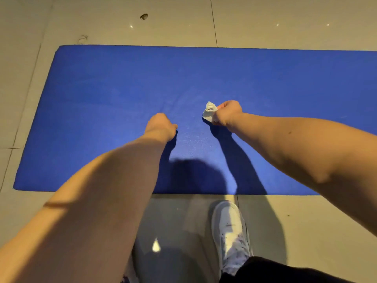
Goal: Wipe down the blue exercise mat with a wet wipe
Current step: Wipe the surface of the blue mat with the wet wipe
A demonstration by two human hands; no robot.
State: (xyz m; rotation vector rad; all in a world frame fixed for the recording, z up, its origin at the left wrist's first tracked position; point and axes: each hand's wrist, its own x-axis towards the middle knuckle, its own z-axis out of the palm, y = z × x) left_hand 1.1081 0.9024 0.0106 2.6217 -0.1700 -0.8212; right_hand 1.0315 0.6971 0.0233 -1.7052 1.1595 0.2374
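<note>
The blue exercise mat (114,94) lies flat on the tiled floor and runs across the view, out of frame at the right. My right hand (227,114) grips a crumpled white wet wipe (209,112) near the mat's middle, the wipe low against the mat surface. My left hand (161,124) hovers or rests just left of it over the mat, fingers curled under with nothing visible in them. Both forearms reach forward from the near edge.
Beige floor tiles (26,78) surround the mat. Two small dark marks on the floor (144,16) lie beyond the mat's far left corner. My white shoe (229,227) stands on the tiles just before the mat's near edge.
</note>
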